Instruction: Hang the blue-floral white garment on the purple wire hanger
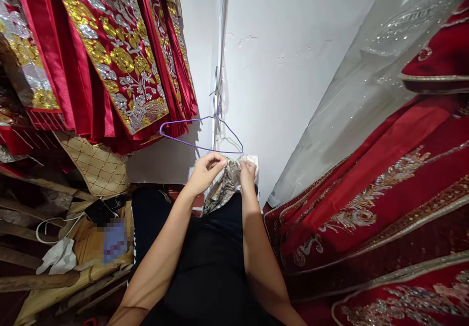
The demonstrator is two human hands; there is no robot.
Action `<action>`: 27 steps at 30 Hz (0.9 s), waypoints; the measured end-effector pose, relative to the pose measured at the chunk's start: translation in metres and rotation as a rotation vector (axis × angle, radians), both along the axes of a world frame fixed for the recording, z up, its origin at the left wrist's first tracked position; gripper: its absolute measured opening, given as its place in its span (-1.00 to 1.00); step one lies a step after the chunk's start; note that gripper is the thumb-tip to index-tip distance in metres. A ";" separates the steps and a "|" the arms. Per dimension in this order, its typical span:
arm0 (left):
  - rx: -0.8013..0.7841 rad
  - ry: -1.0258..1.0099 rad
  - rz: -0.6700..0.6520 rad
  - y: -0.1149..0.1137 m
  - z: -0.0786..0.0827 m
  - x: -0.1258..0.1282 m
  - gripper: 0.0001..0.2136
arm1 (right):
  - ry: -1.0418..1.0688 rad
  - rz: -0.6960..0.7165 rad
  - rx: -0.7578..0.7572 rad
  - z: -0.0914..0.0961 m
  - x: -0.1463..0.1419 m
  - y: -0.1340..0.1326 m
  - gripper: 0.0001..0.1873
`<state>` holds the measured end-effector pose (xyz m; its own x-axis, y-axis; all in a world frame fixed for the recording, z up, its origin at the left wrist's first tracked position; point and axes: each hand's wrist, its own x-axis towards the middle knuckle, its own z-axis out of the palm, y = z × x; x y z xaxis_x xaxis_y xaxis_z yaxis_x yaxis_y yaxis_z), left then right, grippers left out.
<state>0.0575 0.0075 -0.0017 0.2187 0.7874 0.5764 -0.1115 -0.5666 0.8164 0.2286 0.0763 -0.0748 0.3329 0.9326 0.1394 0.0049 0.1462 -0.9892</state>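
Note:
Between my hands hangs a patterned piece of fabric (223,191) in brown, grey and pale tones, draped down towards my lap. My left hand (207,169) pinches its upper edge on the left with thumb and forefinger. Curled around the upper right part of the same fabric is my right hand (248,173). Just above both hands, a thin purple wire hanger (190,145) hangs by its hook from a white upright fixture on the wall. No garment is on the hanger. What lies inside my right fingers is partly hidden.
Red embroidered garments (120,57) hang at the left, with a quilted gold cloth (95,162) below. More red beaded gowns (351,208) and a sheer glittering white fabric (330,120) fill the right. A bamboo chair (86,240) at lower left carries a white cable and a crumpled tissue (58,256).

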 end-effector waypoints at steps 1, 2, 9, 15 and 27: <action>0.007 -0.020 0.026 0.003 -0.003 0.002 -0.76 | -0.017 0.051 -0.040 0.004 0.000 -0.003 -0.45; 0.019 -0.037 0.046 0.005 -0.005 0.004 -0.77 | -0.025 0.136 -0.082 0.009 -0.001 -0.007 -0.44; 0.180 0.075 0.216 0.015 0.001 0.006 -0.74 | 0.118 0.708 0.019 0.058 -0.041 -0.028 -0.20; -0.056 0.351 0.035 0.033 -0.019 -0.041 -0.41 | -0.059 1.064 0.018 0.091 -0.041 -0.036 -0.49; -0.123 1.413 0.259 0.035 -0.015 -0.123 -0.51 | -0.651 0.316 0.361 0.047 -0.042 0.055 -0.48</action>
